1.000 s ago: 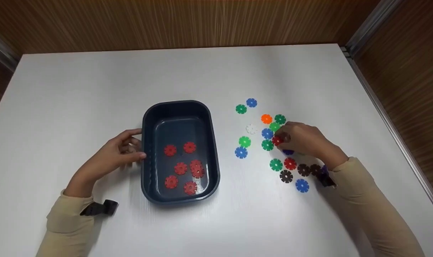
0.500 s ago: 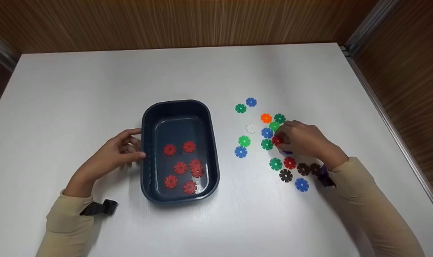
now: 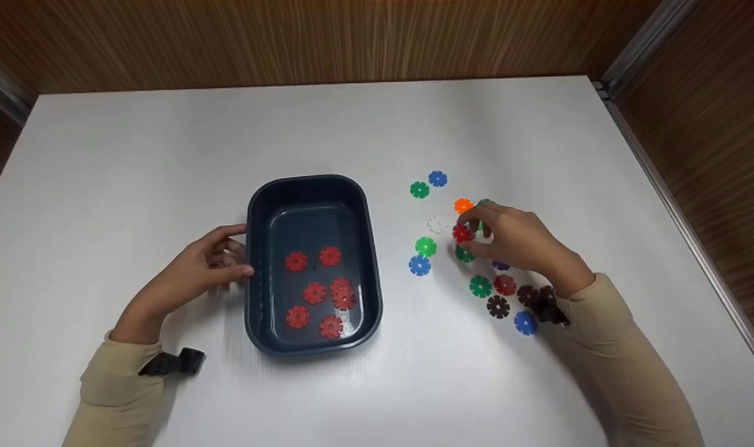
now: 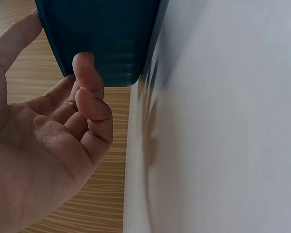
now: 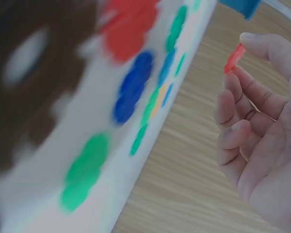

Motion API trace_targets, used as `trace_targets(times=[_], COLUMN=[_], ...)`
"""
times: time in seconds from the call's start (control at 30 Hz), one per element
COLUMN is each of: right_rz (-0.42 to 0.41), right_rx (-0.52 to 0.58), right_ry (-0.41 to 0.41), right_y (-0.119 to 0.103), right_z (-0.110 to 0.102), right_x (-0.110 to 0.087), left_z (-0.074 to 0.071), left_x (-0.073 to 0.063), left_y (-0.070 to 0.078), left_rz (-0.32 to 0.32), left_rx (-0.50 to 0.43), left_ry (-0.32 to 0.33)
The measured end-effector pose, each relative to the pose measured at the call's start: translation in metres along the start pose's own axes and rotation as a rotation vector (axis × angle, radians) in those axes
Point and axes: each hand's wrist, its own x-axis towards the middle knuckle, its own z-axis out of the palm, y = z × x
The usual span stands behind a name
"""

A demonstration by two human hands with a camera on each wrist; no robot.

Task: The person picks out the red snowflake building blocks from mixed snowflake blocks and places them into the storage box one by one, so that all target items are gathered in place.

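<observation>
A dark blue plastic tray (image 3: 312,352) stands on the table with several red notched discs (image 3: 314,293) lying in it. My left hand (image 3: 194,273) rests against the tray's left side. Its thumb touches the rim and the other fingers bend loosely beside the outer wall (image 4: 121,68). Between thumb and index finger, my right hand (image 3: 517,239) pinches one red notched plastic disc (image 3: 461,233), lifted off the table, as the right wrist view also shows (image 5: 234,58). Under and around this hand lie loose discs, including a green disc (image 3: 464,253), partly hidden.
Left of the right hand lie a white disc (image 3: 437,224), a light green disc (image 3: 425,246) and a blue disc (image 3: 420,266). Nearer me are another red disc (image 3: 505,285) and a black disc (image 3: 498,307). A wood-grain panel (image 3: 315,43) stands behind the table.
My right hand has lifted the red disc from among the others and moved slightly left with it. The left hand and the tray have stayed in place.
</observation>
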Motion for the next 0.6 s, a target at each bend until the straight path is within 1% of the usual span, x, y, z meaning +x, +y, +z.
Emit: trace_targets(times=[0.17, 0.3, 0.47, 0.6], right_rz=[-0.056, -0.073, -0.105, -0.154], right_rx=[0.050, 0.089, 0.097, 0.091], right_ry=[0.028, 0.029, 0.026, 0.050], right_y=[-0.018, -0.033, -0.052, -0.065], right_z=[-0.003, -0.004, -0.005, -0.005], right_x=[0.008, 0.016, 0.025, 0.031], left_z=[-0.001, -0.001, -0.001, -0.001], left_x=[-0.001, -0.001, -0.001, -0.002], left_y=[0.000, 0.000, 0.000, 0.001], left_rz=[0.007, 0.000, 0.002, 0.008], left_rx=[0.000, -0.001, 0.002, -0.008], left_ry=[0.003, 0.005, 0.003, 0.004])
